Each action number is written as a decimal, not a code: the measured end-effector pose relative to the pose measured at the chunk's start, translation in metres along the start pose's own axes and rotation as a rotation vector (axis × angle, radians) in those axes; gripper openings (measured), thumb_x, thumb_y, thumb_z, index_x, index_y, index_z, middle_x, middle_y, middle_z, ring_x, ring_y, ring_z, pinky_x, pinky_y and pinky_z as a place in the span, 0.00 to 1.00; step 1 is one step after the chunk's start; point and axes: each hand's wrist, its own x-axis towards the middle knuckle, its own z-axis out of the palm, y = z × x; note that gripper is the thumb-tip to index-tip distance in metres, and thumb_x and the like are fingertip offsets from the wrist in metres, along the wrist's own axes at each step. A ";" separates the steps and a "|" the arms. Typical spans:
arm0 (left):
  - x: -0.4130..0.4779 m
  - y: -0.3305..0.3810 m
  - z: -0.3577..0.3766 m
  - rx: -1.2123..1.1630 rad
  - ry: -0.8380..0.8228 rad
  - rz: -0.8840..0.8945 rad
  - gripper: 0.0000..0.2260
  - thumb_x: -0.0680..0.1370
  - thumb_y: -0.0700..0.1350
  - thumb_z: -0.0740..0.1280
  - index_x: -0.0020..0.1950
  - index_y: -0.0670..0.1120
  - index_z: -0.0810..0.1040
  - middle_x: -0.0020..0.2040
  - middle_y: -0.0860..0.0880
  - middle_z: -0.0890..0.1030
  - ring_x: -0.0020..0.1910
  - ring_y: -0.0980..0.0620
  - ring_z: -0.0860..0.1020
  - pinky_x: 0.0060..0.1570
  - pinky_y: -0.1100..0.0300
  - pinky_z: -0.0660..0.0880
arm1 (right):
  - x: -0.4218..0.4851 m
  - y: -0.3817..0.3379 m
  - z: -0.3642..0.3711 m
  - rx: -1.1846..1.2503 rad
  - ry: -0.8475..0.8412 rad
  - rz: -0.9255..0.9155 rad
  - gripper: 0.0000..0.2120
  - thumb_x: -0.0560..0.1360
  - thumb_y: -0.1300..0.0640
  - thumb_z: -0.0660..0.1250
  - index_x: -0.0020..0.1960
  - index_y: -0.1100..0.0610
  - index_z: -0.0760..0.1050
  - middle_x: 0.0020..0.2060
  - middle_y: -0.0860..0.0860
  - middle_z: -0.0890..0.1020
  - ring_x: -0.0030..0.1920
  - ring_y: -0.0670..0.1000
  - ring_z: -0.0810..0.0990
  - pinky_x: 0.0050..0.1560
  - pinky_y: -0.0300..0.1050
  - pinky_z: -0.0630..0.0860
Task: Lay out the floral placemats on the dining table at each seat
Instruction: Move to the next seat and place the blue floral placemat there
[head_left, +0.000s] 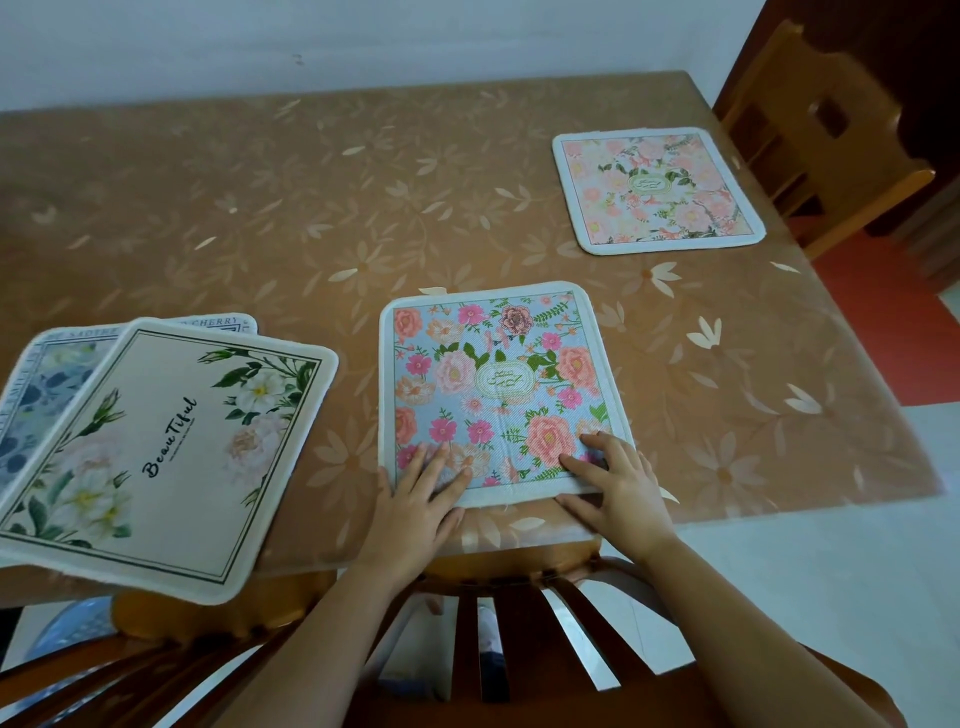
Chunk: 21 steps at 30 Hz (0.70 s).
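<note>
A blue placemat with pink and peach flowers (498, 384) lies flat on the table near the front edge, in front of a chair. My left hand (421, 499) rests spread on its near left corner, thumb off the mat. My right hand (618, 483) presses flat on its near right corner. A pale pink floral placemat (657, 189) lies at the far right seat. At the left, a beige "Beautiful" placemat (156, 452) lies askew over a blue-flowered one (47, 374), overhanging the table edge.
The table wears a brown flower-patterned plastic cover (311, 208) and stands against a white wall. A wooden chair back (519, 623) is directly below me, another (130, 654) at the lower left, and a third chair (815, 130) at the right end.
</note>
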 end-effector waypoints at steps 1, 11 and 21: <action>0.000 0.000 0.000 0.008 -0.001 0.002 0.21 0.71 0.46 0.72 0.63 0.48 0.75 0.66 0.39 0.72 0.65 0.34 0.67 0.51 0.26 0.66 | 0.000 0.000 0.000 -0.001 0.000 0.002 0.20 0.66 0.51 0.75 0.56 0.55 0.78 0.57 0.62 0.76 0.61 0.65 0.71 0.57 0.69 0.68; -0.001 0.000 0.001 -0.109 0.065 -0.003 0.18 0.72 0.42 0.71 0.61 0.45 0.76 0.66 0.40 0.72 0.66 0.36 0.66 0.55 0.28 0.63 | 0.001 0.002 -0.004 0.054 0.047 -0.050 0.16 0.64 0.54 0.77 0.50 0.56 0.81 0.51 0.59 0.81 0.55 0.63 0.76 0.52 0.66 0.73; 0.031 0.038 -0.016 -0.397 0.194 -0.003 0.07 0.68 0.35 0.73 0.45 0.39 0.81 0.45 0.43 0.82 0.47 0.43 0.79 0.50 0.45 0.74 | 0.016 -0.008 -0.025 0.164 0.135 -0.034 0.10 0.65 0.57 0.76 0.44 0.59 0.82 0.41 0.56 0.83 0.43 0.57 0.81 0.38 0.52 0.80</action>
